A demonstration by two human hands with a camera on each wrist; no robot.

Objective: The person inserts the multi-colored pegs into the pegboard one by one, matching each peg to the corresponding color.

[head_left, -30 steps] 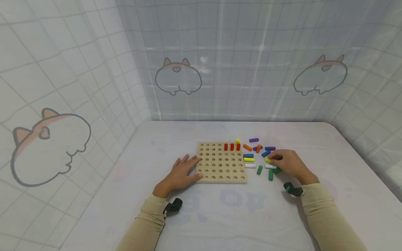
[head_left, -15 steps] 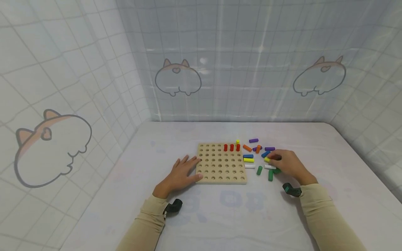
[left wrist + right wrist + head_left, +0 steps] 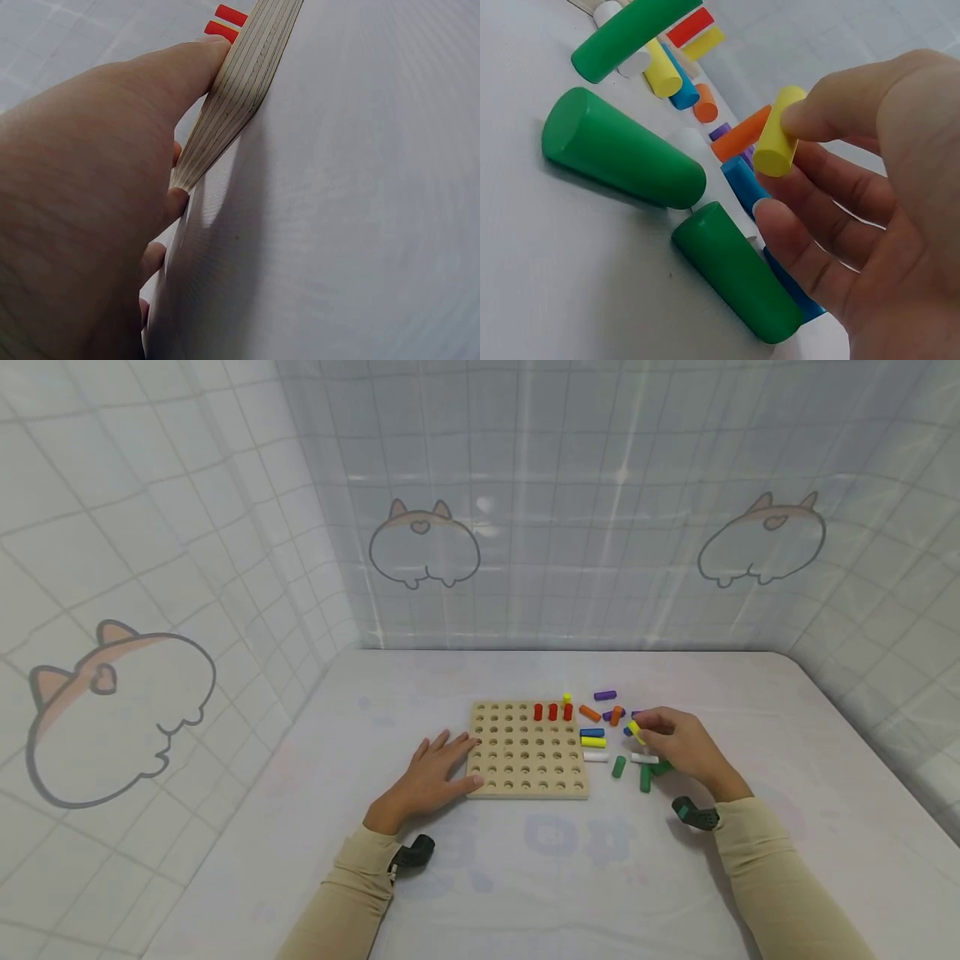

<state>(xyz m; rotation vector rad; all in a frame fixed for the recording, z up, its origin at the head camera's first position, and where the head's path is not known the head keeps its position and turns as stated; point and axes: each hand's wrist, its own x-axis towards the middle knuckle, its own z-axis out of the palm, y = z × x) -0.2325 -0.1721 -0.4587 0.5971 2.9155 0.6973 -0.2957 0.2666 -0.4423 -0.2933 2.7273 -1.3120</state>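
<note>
The right hand pinches a yellow peg between thumb and fingers, lifted above the loose pegs at three o'clock of the pegboard. The left hand, fingers flat, presses the board's nine o'clock edge on the desk.

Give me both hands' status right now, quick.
Left hand: open, fingers flat, resting against the wooden pegboard edge.
Right hand: pinching a yellow peg, lifted off the table.
</note>
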